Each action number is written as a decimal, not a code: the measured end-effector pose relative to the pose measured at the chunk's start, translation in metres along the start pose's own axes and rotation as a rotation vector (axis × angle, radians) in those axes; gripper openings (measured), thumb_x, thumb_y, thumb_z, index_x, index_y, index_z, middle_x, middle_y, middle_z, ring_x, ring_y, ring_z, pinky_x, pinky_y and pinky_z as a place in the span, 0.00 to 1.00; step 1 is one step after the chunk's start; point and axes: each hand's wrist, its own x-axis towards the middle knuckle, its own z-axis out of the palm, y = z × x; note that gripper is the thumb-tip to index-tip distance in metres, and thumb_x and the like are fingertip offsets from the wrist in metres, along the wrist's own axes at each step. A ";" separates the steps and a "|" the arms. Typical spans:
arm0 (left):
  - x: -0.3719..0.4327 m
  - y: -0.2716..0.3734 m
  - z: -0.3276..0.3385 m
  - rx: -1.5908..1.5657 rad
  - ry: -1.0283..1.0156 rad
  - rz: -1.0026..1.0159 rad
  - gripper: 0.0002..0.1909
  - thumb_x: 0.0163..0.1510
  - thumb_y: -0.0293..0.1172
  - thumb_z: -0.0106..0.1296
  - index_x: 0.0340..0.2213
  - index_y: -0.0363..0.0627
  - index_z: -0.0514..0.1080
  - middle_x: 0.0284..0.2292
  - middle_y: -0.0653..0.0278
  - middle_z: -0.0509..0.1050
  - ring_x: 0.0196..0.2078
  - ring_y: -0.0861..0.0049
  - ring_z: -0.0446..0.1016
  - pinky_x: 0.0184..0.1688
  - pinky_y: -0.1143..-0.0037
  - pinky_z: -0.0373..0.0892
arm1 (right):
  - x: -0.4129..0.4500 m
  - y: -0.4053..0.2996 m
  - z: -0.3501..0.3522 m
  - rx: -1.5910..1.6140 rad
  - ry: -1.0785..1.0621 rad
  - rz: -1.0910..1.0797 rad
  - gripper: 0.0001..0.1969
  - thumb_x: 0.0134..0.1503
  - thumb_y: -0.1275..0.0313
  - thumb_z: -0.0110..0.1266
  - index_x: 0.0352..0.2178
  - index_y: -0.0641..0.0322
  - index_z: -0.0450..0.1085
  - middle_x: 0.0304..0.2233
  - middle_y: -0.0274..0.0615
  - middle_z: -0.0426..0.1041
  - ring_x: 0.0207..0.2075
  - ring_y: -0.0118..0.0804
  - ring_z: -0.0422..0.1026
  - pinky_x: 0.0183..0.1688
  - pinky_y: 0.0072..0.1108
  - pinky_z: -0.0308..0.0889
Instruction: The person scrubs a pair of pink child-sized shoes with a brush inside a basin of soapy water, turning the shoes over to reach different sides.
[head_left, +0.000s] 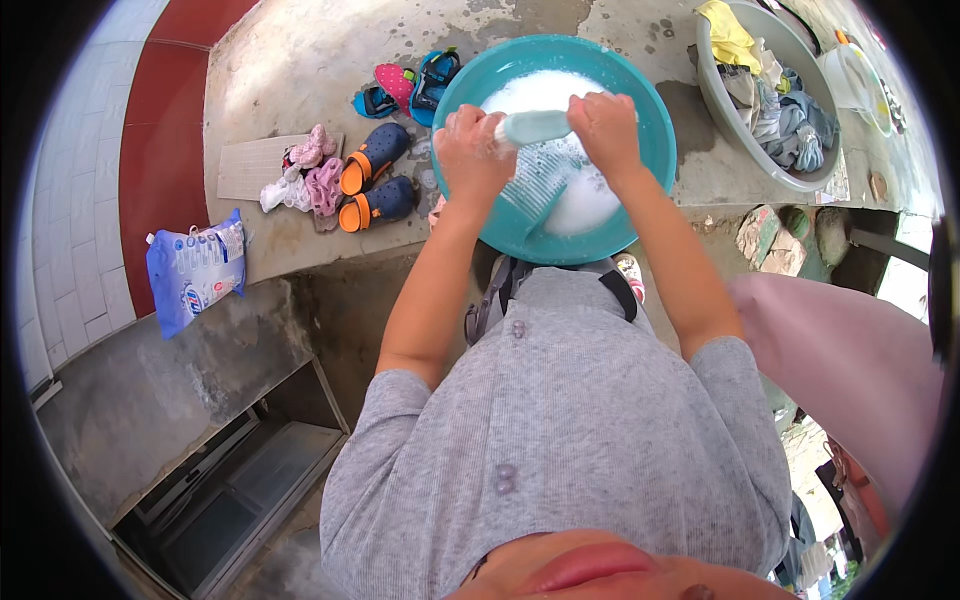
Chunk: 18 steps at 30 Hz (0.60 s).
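Both my hands are over a round teal plastic basin (664, 150) that holds white suds (544, 90) and water. A pale blue-green item (536, 127) spans the gap between my fists, roughly level. It looks like a small sock; its ends are hidden in my grip. My left hand (474, 150) is wet with foam and closed on its left end, beside a white ridged edge. My right hand (606, 135) is closed on the right end. Below them, a ribbed teal washboard (536, 184) lies partly under foam inside the basin.
A grey tub (765, 161) of clothes (795, 124) stands right. Left of the basin are navy clogs (386, 146), blue sandals (435, 79) and small pink and white laundry (322, 180). A blue detergent bag (199, 270) sits at the concrete ledge's (292, 259) edge.
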 end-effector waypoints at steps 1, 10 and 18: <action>0.001 0.000 -0.001 -0.002 0.002 0.004 0.14 0.29 0.36 0.60 0.24 0.51 0.73 0.25 0.69 0.65 0.30 0.70 0.66 0.30 0.70 0.58 | -0.003 0.014 -0.004 -0.003 0.004 0.000 0.17 0.50 0.67 0.43 0.09 0.60 0.63 0.14 0.40 0.66 0.21 0.41 0.65 0.29 0.33 0.53; 0.019 0.000 -0.009 -0.486 -0.039 -0.163 0.12 0.36 0.36 0.57 0.27 0.47 0.74 0.27 0.63 0.67 0.32 0.64 0.67 0.34 0.69 0.63 | -0.025 0.034 0.005 -0.282 -0.082 -0.062 0.16 0.50 0.68 0.42 0.11 0.60 0.64 0.15 0.41 0.67 0.22 0.42 0.67 0.28 0.35 0.55; 0.015 -0.002 0.002 -0.416 -0.089 -0.025 0.16 0.40 0.29 0.55 0.35 0.44 0.70 0.31 0.60 0.68 0.34 0.65 0.68 0.37 0.73 0.65 | -0.007 0.003 -0.001 0.105 0.033 0.116 0.19 0.50 0.65 0.42 0.09 0.63 0.63 0.12 0.44 0.66 0.19 0.45 0.66 0.26 0.34 0.57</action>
